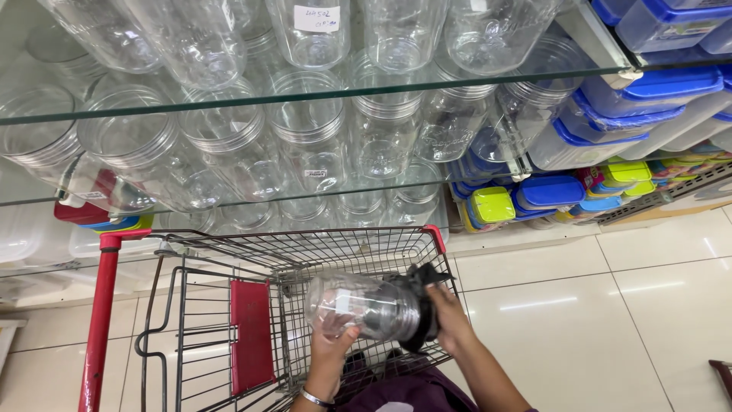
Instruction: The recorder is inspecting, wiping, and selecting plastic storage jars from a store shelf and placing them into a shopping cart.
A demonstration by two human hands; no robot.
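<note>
I hold a clear glass jar point(364, 305) on its side over a wire shopping cart point(221, 259). My left hand point(332, 339) cups the jar's body from below; a bracelet shows on that wrist. My right hand point(450, 317) grips the black lid point(423, 305) at the jar's right end. The jar is above the cart's basket, near its right rim.
Glass shelves point(305, 95) ahead carry several clear lidless jars. To the right stand stacked plastic boxes with blue lids point(633, 99) and green lids point(492, 204). The cart has a red handle point(99, 320) and a red seat flap point(252, 336). Pale floor tiles point(595, 320) lie on the right.
</note>
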